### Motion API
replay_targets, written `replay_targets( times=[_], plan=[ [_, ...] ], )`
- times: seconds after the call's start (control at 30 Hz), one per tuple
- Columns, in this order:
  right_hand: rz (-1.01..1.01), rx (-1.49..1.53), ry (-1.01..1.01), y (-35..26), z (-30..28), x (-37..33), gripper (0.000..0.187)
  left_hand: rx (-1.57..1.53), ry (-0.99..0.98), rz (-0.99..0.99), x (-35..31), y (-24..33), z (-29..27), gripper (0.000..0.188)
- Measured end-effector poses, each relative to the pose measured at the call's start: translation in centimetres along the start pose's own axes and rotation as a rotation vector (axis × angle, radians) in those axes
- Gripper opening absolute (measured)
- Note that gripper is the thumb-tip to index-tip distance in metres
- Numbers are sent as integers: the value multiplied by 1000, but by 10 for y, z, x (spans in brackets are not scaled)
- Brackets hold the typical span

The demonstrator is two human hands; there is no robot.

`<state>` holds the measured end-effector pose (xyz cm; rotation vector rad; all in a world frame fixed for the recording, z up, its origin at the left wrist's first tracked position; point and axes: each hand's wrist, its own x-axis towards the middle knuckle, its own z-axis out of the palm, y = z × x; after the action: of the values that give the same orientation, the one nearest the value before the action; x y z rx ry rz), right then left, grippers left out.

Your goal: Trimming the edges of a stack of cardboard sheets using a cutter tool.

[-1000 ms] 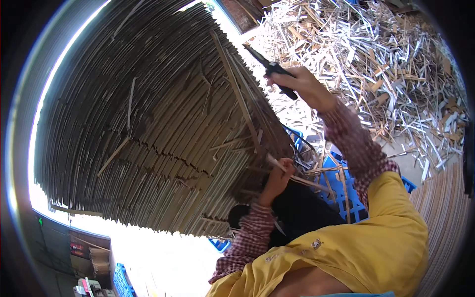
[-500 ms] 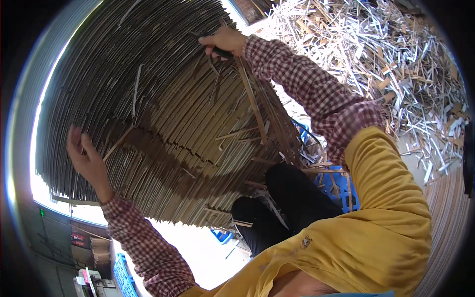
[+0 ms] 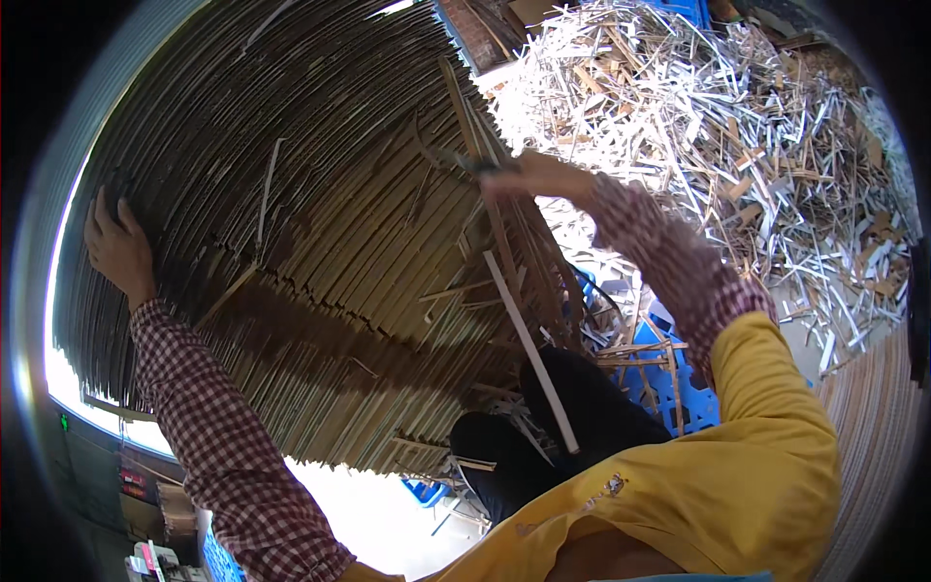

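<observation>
A big stack of cardboard sheets stands before me, its many edges side by side. My left hand rests against the stack's left part, fingers apart and nothing in them. Over its right part is my right hand, blurred by motion and closed around a dark-handled tool with a narrow tip; its exact kind is too smeared to make out. Loose brown cardboard strips hang beneath that hand. One long pale strip slants from the stack down to my knees.
A large heap of white and brown cardboard scraps covers the floor at the far right. Beside my knees stands a blue plastic crate with strips over it. A ribbed sheet stack borders the right edge.
My left hand has moved up and left onto the stack. My right hand has moved right and down with the tool. The long pale strip now shows over my knees.
</observation>
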<state>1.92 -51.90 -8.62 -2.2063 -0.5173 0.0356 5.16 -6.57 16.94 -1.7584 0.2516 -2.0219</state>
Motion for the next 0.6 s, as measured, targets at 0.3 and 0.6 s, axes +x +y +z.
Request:
replay_targets(
  times=[0.3,0.6],
  plan=[
    [-45,286,259,-44,-69,102,48,-5,-4,71,3,9,-3,38],
    [-71,494,560,-33,16,92,38,-39,7,70,4,8,-9,39]
  ],
)
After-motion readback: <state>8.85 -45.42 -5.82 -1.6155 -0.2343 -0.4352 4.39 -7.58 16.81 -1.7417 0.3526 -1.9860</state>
